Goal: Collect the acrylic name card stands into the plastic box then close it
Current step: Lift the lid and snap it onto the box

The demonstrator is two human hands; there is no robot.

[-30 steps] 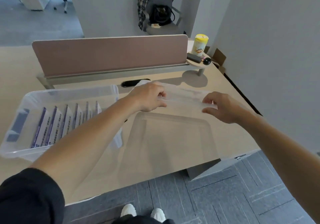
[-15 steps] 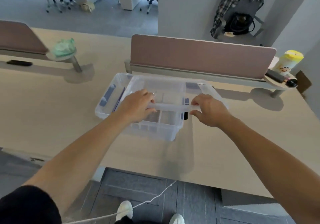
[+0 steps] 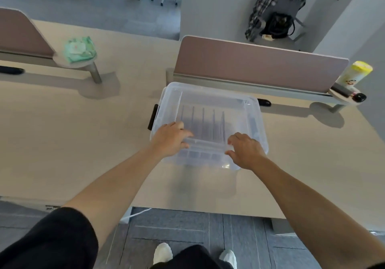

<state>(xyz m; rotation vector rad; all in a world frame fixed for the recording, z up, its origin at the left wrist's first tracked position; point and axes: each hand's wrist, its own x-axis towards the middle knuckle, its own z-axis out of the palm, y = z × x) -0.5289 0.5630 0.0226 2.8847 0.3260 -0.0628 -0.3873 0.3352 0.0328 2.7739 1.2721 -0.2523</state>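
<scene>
Pressing the lid onto the box

Both hands, left (image 3: 169, 139) and right (image 3: 245, 151), curl their fingers over the near edge of the clear lid (image 3: 210, 106), gripping it atop the box (image 3: 200, 158) on the surface (image 3: 83, 143). Stands (image 3: 203, 122) show upright inside, in a row

Light: bright, even daylight – soft, with no hard edges.
Shadows: a grey patch on the pale beige wooden desk (image 3: 62, 135) just below the clear plastic box with its lid (image 3: 210, 110).
Glare: a small highlight on the box's near right corner.
Blur: slight softness everywhere; the green packet (image 3: 80, 48) is smeared.
Distortion: wide-angle – desk edges and forearms bend outward.
</scene>
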